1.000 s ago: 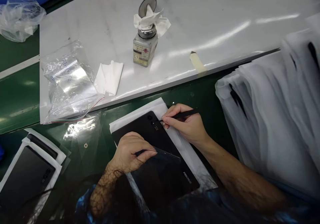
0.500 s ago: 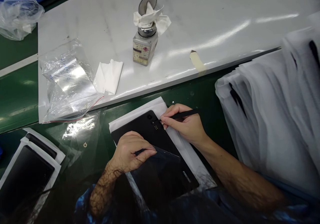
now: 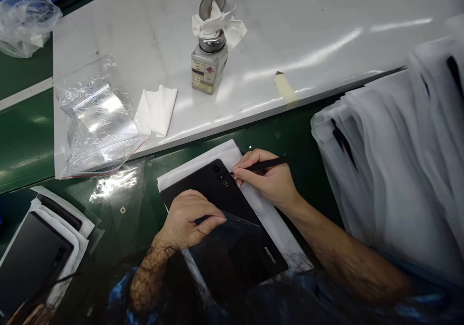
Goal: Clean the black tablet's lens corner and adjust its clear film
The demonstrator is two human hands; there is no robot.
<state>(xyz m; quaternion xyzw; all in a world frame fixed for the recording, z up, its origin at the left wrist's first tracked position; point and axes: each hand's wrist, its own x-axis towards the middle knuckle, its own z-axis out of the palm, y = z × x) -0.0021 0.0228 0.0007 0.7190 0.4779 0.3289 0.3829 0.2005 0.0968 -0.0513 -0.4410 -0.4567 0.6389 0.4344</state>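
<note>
Right hand [image 3: 266,180] is pinching a black pick [image 3: 266,165] between thumb and fingers, tip sitting right at the edge of the tablet [image 3: 213,189]. Left hand [image 3: 192,221] is lying curled on the tablet, by a glossy film [image 3: 232,252], can't tell if it's gripping anything. Tablet's sitting on a white sheet [image 3: 232,158], just short of the slab [image 3: 217,122] edge. White bags [image 3: 387,160] are crowding close beside the right forearm [image 3: 340,247], with some green bench [image 3: 300,131] showing between.
</note>
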